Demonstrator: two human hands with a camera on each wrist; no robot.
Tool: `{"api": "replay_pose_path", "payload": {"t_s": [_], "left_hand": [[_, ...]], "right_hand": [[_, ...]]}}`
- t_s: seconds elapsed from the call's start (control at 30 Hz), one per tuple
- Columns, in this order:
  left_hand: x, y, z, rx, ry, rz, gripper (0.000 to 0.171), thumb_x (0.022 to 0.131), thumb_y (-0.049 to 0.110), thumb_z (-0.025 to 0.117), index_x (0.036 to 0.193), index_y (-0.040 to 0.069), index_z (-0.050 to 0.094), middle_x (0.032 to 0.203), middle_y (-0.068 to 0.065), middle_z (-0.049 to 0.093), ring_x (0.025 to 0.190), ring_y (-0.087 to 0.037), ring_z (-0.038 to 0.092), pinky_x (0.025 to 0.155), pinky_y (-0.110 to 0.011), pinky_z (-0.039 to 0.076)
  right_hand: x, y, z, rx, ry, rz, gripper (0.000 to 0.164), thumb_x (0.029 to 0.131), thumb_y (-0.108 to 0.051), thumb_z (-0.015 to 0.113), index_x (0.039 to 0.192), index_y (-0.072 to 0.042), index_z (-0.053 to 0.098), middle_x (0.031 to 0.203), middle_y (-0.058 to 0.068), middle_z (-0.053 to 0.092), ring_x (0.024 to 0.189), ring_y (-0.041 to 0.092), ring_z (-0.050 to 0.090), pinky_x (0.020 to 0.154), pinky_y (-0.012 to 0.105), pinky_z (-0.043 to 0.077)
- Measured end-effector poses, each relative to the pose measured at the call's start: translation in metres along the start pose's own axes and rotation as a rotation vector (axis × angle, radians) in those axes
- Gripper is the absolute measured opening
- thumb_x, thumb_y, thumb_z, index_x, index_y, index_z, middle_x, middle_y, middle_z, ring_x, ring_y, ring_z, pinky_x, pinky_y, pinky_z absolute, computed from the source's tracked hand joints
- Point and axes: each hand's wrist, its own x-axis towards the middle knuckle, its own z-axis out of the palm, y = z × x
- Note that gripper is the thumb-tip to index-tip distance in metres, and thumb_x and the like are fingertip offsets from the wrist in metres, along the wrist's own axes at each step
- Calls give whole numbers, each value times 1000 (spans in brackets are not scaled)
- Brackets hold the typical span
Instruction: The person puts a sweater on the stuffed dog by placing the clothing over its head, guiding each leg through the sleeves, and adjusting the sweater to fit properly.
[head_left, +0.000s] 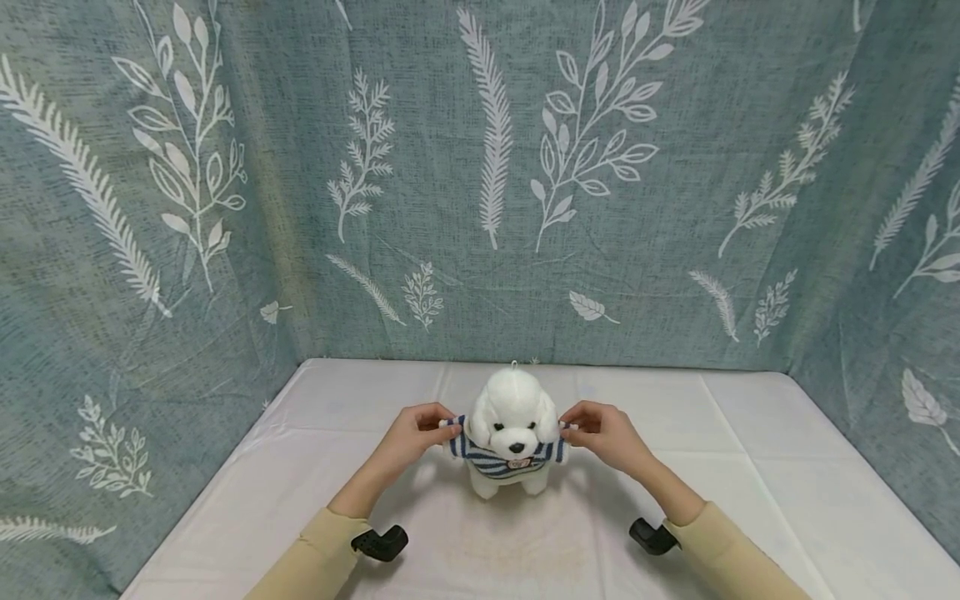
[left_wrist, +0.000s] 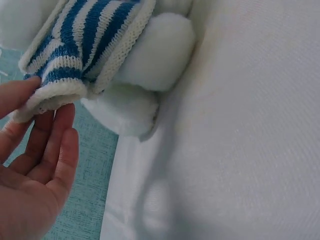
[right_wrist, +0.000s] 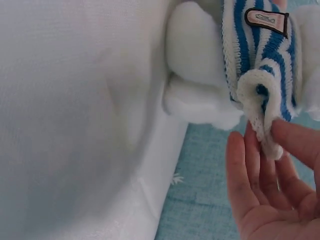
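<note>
Sweater [head_left: 487,463], striped knit, on plush dog [head_left: 513,400]; cuffs [left_wrist: 55,91] pinched by left hand [head_left: 411,437] and right hand [head_left: 611,436], best drawn evenly, gently.

In the head view, the white cloth [head_left: 787,500] is lit softly, with faint shadows cast near the gripping left hand [head_left: 411,429] and right hand [head_left: 611,429]. Dimmer, greyer tones are seen in the 2 wrist views, where the cloth beside each grip is crossed by blurred-edged shade. At the grips, the striped knit [left_wrist: 65,67] is rendered fairly clearly; nearby, the white fur [left_wrist: 157,55] is left smooth, with little detail.
</note>
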Motion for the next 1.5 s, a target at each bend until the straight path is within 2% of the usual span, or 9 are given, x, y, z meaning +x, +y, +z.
{"api": "replay_pose_path", "payload": {"t_s": [0.27,0.53,0.6,0.73,0.83,1.03,1.23,1.37,1.5], "left_hand": [[3,-8,4,19,26,-37,19,88,15,68,94,-3,65,82,-2,64,75,-14,58,75,-40,52],[8,-4,16,144,81,-65,10,86,11,68,90,2,67,73,-2,58,66,-13,52,66,-36,52],[6,2,16,192,108,-86,11,85,12,69,94,5,68,79,-4,60,72,-15,54,66,-34,49],[2,16,13,216,141,-110,27,85,11,68,112,9,66,110,-8,65,99,-24,58,81,-40,49],[-2,27,10,185,170,-78,35,87,10,65,122,10,62,123,-11,61,113,-28,55,92,-46,46],[-9,46,11,107,184,59,35,90,16,65,125,12,61,123,-11,62,110,-24,58,96,-42,44],[-12,55,19,52,129,100,47,84,24,73,128,16,58,122,-12,61,110,-24,59,94,-39,47],[-14,55,25,38,115,69,50,81,23,76,128,18,59,119,-7,63,106,-23,60,88,-35,50],[-14,55,30,15,109,35,51,79,22,78,126,19,60,115,-8,63,99,-21,61,81,-34,52]], "right_hand": [[6,3,9,-1,61,120,12,83,-12,72,94,-7,69,81,2,66,76,13,65,66,31,55],[8,6,21,-62,121,151,11,82,-8,71,93,-9,69,82,0,68,76,13,64,65,27,53],[7,5,20,-79,131,149,11,82,-10,71,93,-11,70,83,-1,68,78,13,64,66,28,52],[3,2,15,-51,140,138,12,85,-15,70,96,-10,70,89,1,70,82,15,66,69,29,52],[-1,-2,9,13,161,118,18,89,-18,66,103,-7,68,97,6,70,87,18,67,72,30,55],[-6,-13,-1,110,219,41,29,92,-31,62,114,-11,65,107,9,69,97,20,67,80,27,54],[-9,-22,3,194,122,-63,40,90,-35,64,124,-14,60,118,7,66,111,23,61,87,24,51],[-12,-24,9,231,44,-52,44,90,-32,65,129,-14,56,121,10,63,114,25,59,85,23,50],[-11,-24,13,266,25,-21,47,90,-30,66,132,-14,53,122,10,62,113,24,59,86,26,51]]}}
